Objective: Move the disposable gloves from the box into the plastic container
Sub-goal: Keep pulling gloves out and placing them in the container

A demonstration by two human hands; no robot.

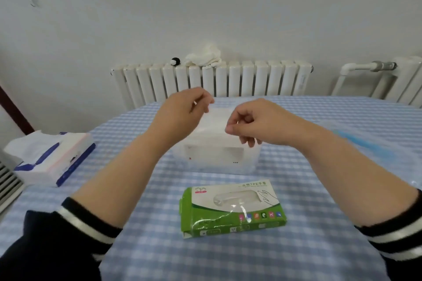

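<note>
Closest to me are my dark sleeves (68,242) with white stripes at the cuffs. Between my two arms, lower than my hands, the green and white glove box (230,209) lies flat on the blue and white checked tablecloth (319,246). I can read "TPE" on its top, next to some Chinese words. There is a small red label in one corner, a drawing of a hand, and a row of little colored squares along the side. The rest of the writing is too small to read. A bit of clear plastic sticks out of the hole in the top.

Past the box, right under my hands, sits the see-through plastic container (217,155). It looks white inside, and it has small marks I can't read.

My left hand (185,107) and my right hand (253,124) are both up over the container. Each one has its fingers curled and pinches an edge of a thin clear glove (219,116) that is stretched between them. The glove is very hard to see.

Left of my left arm is a soft pack of tissues (52,157), blue and white, with a tissue poking up.

Far behind my hands, a white radiator (210,82) stands by the wall with a white cloth (203,57) on top.
</note>
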